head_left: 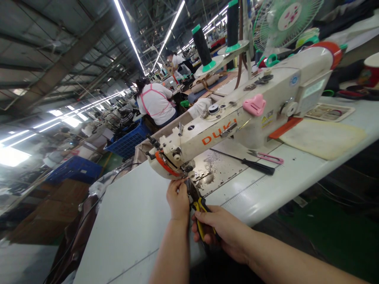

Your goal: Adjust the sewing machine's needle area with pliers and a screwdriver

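Observation:
An industrial sewing machine (pixel 189 140) with orange lettering stands on the white table. My right hand (pixel 220 228) is wrapped round the yellow and black handles of a pair of pliers (pixel 201 207). The jaws of the pliers point up toward the needle area below the machine's head. Right beside those jaws, my left hand (pixel 178 197) is closed with its fingers curled under the sewing head. Whatever its fingertips hold, if anything, is hidden. A black-handled screwdriver (pixel 257 165) and pink thread snips (pixel 269 157) lie on the table to the right of the machine's needle area.
Black thread cones (pixel 204 49) stand behind the machine, near a green fan (pixel 288 17). A yellowish pad (pixel 322 138) and a small tray (pixel 334 112) lie at the right. Further back, a person (pixel 156 102) sits near a blue crate (pixel 130 138).

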The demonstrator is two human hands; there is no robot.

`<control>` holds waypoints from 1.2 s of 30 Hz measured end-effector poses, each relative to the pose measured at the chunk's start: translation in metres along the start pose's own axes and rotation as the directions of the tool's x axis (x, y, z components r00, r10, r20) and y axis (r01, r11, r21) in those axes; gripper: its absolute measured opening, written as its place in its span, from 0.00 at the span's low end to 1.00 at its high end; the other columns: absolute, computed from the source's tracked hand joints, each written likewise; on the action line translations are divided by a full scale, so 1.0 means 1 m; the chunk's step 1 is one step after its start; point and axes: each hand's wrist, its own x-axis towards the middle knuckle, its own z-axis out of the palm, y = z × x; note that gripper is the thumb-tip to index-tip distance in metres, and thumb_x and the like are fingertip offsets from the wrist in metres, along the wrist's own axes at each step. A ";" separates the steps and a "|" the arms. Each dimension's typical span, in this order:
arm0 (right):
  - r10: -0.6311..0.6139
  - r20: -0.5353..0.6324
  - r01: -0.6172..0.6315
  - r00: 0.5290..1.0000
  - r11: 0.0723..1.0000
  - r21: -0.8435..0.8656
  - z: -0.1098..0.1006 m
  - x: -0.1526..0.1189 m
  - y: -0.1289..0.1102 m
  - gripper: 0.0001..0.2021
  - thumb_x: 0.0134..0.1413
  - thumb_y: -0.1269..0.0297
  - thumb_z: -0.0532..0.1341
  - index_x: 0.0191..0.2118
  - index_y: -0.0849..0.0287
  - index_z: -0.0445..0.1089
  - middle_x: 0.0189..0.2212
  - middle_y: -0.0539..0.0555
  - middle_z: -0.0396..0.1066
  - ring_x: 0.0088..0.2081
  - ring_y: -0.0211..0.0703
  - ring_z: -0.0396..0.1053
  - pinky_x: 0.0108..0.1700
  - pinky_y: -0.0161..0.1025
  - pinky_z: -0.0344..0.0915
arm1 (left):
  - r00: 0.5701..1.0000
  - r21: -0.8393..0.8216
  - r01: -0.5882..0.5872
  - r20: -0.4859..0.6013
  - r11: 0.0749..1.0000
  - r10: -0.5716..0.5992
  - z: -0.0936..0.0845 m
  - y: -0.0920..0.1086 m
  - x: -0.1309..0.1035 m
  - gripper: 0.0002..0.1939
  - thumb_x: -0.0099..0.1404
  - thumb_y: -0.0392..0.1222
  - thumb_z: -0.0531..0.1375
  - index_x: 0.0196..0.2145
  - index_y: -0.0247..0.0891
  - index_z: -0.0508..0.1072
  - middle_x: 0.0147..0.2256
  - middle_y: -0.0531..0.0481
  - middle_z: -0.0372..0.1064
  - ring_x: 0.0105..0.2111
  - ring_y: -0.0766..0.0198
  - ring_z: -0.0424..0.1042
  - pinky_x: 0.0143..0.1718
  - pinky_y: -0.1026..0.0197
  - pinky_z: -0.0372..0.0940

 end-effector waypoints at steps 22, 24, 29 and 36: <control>0.141 0.206 -0.222 0.968 0.865 0.451 0.008 0.006 0.004 0.20 0.76 0.64 0.48 0.31 0.63 0.66 0.19 0.48 0.62 0.18 0.30 0.61 0.21 0.25 0.53 | 0.998 -0.086 0.046 0.037 0.995 -0.043 0.003 -0.005 0.003 0.14 0.56 0.45 0.57 0.31 0.39 0.83 0.37 0.43 0.80 0.42 0.52 0.77 0.46 0.53 0.70; 0.126 0.237 -0.234 0.963 0.827 0.512 0.010 0.008 0.008 0.19 0.75 0.63 0.51 0.31 0.64 0.66 0.20 0.46 0.60 0.17 0.28 0.57 0.20 0.24 0.49 | 0.997 -0.100 0.057 0.055 0.993 -0.051 0.002 -0.004 0.003 0.15 0.55 0.45 0.58 0.31 0.39 0.83 0.38 0.43 0.79 0.43 0.52 0.76 0.46 0.53 0.70; 0.084 0.217 -0.199 0.973 0.781 0.592 0.017 0.014 0.022 0.17 0.74 0.63 0.53 0.29 0.61 0.63 0.19 0.44 0.55 0.17 0.27 0.51 0.20 0.24 0.44 | 0.991 -0.064 0.084 0.109 0.994 -0.076 -0.007 -0.005 -0.004 0.16 0.57 0.45 0.57 0.37 0.39 0.83 0.41 0.44 0.78 0.45 0.53 0.75 0.48 0.54 0.68; 0.071 0.213 -0.186 0.974 0.791 0.584 0.017 0.018 0.026 0.16 0.73 0.64 0.52 0.29 0.61 0.62 0.20 0.44 0.54 0.17 0.27 0.48 0.20 0.24 0.43 | 0.937 0.077 0.140 0.312 0.987 -0.157 -0.020 -0.009 -0.020 0.19 0.63 0.58 0.61 0.30 0.39 0.79 0.32 0.48 0.74 0.36 0.57 0.70 0.40 0.57 0.63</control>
